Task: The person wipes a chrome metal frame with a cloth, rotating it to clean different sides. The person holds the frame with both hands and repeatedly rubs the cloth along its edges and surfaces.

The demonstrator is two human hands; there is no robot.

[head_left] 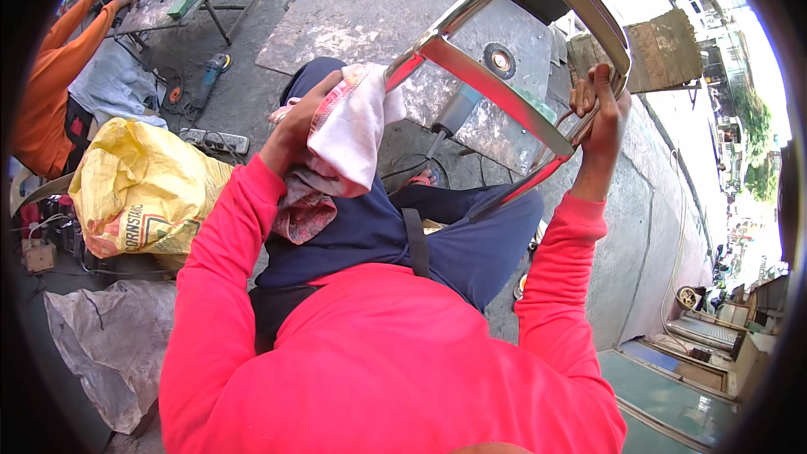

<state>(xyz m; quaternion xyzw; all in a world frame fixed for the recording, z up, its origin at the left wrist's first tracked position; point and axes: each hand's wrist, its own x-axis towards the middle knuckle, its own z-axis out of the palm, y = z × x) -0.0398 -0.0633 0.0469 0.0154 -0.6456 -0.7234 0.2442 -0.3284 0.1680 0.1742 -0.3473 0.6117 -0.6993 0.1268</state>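
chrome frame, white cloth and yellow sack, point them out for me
chrome frame [492,76], head view, on its shiny lower bar
white cloth [353,130], head view, on the bunched middle fold
yellow sack [139,185], head view, on its bulging side

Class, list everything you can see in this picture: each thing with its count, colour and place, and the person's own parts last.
Metal frame: one, shiny chrome, held up at centre.
Cloth: one, white and pink, pressed on the frame's left end.
Sack: one, yellow, on the ground at left.
Angle grinder: one, blue, on the ground at upper left.
Co-worker's sleeve: one, orange, far left.
Left hand: one, holding the cloth.
Right hand: one, grip closed on the frame's right side.
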